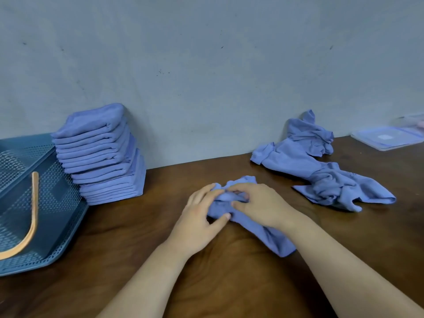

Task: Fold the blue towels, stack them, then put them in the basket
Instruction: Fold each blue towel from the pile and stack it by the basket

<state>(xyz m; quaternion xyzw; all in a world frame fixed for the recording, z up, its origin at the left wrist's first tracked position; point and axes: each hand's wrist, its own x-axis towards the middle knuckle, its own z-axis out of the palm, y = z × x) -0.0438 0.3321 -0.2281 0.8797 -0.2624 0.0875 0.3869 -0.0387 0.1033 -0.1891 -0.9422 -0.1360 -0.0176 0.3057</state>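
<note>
Ctr of the table [229, 271]: we've got one crumpled towel [270, 239] bunched under both hands. Our L hand [202, 216] grips its left side, thumb pinching the near edge, fingers curled over the top. Our R hand [259, 205] is curled into the same bunch from the right, thumb pressing the cloth, and the towel's tail runs out under our R wrist toward us. Far left, the stack of folded towels [101, 154] stands tall vs. the wall [206, 65], leaning a bit, upper half shifted left of the lower half. Just beside it, touching or nearly so, is the basket [62, 198], a blue perforated one w/ an orange-tan handle [34, 203] lying down inside; we see no towels in it. Right of our hands, well apart, loose towels [321, 171] lie tangled in a heap, one end propped up on the wall. Far right edge: a clear plastic lid [387, 138], partly cut off and blurred. Nothing sits btw. our hands and the stack, just bare wood.
</note>
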